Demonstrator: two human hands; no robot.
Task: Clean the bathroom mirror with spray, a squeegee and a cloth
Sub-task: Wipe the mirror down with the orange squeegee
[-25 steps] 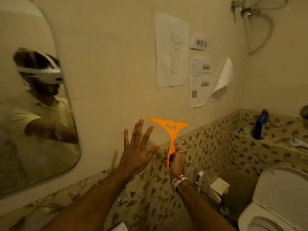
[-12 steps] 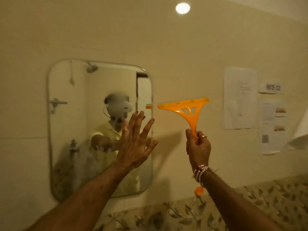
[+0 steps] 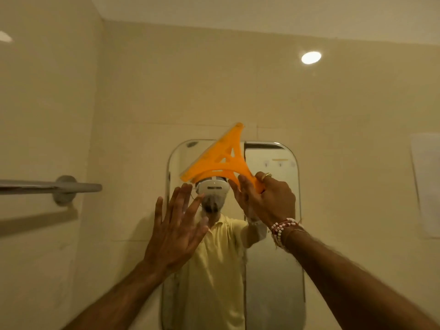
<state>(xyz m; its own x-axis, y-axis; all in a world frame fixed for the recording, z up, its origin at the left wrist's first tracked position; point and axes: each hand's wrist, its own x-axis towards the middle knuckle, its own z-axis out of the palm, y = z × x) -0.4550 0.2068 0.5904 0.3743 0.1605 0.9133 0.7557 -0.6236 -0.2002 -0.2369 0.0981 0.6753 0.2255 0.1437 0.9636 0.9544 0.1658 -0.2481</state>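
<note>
We face a cream tiled wall (image 3: 142, 91) in a bathroom corner, with a rounded mirror (image 3: 273, 270) on it and a round light (image 3: 311, 57) above. A towel bar (image 3: 47, 186) juts at left. Our right hand (image 3: 266, 198), grip curled round the handle of the orange squeegee (image 3: 221, 160), holds it tilted across the mirror's top edge. Our left hand (image 3: 176, 229), fingers spread, covers some glass.

Two hands (image 3: 176, 234) (image 3: 266, 201), one squeegee (image 3: 220, 160), one mirror (image 3: 273, 282), one towel bar (image 3: 47, 186), one ceiling light (image 3: 311, 57), one paper sheet (image 3: 426, 186).
</note>
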